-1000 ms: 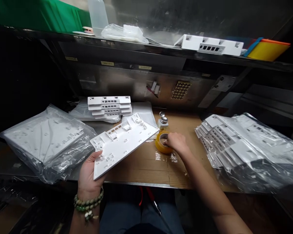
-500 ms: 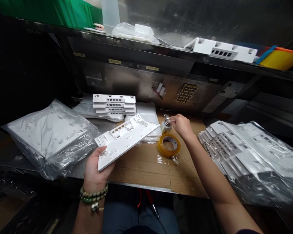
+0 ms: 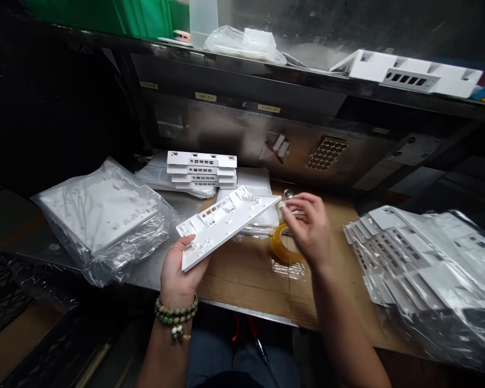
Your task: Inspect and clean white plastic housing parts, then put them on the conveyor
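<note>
My left hand [image 3: 180,275] grips the near corner of a white plastic panel [image 3: 226,222] and holds it tilted above the cardboard-covered bench [image 3: 242,277]. My right hand [image 3: 312,226] is lifted just beyond the panel's far end, its fingers closed on a small white block with a metal knob [image 3: 288,197]. A roll of yellowish tape [image 3: 281,249] lies on the cardboard below that hand, partly hidden by it.
A bagged stack of white panels [image 3: 101,215] lies at the left, and a fanned bagged pile [image 3: 420,258] at the right. Loose white panels [image 3: 202,168] are stacked at the back. The shelf above holds a white housing [image 3: 408,78] and a green bin [image 3: 105,13].
My right hand left the tape roll, reached back to the small knobbed block, picked it up and brought it toward the panel's far end. The view shifted left.
</note>
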`<state>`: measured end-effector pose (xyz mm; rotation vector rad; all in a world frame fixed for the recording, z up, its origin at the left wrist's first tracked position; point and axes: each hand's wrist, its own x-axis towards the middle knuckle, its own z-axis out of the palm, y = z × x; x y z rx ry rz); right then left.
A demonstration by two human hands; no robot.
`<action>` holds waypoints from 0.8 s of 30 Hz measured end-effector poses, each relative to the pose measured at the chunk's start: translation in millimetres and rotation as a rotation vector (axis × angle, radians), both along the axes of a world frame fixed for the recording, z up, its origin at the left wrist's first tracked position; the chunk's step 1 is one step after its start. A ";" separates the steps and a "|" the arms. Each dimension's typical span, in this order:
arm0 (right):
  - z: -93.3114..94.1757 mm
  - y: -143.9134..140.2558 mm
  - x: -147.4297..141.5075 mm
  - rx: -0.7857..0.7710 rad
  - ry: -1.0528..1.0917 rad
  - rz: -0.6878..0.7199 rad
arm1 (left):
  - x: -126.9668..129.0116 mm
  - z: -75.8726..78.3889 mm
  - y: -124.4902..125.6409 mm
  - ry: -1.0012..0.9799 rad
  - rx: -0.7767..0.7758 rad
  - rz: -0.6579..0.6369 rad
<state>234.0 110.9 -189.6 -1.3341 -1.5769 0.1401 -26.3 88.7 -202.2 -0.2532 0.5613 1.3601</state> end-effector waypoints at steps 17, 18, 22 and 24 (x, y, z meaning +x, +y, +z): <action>-28.4 -77.0 -91.0 0.206 0.165 0.155 | 21.9 2.1 -8.7 0.143 -0.001 -0.025; -28.3 -73.6 -86.0 0.216 0.172 0.087 | 23.2 4.7 -9.6 0.156 0.002 -0.008; -26.1 -76.9 -82.9 0.167 0.168 0.093 | 29.7 13.7 -12.8 0.180 0.022 0.035; -22.7 -89.7 -91.7 0.089 0.166 0.269 | 32.9 16.8 -14.8 0.187 0.028 0.056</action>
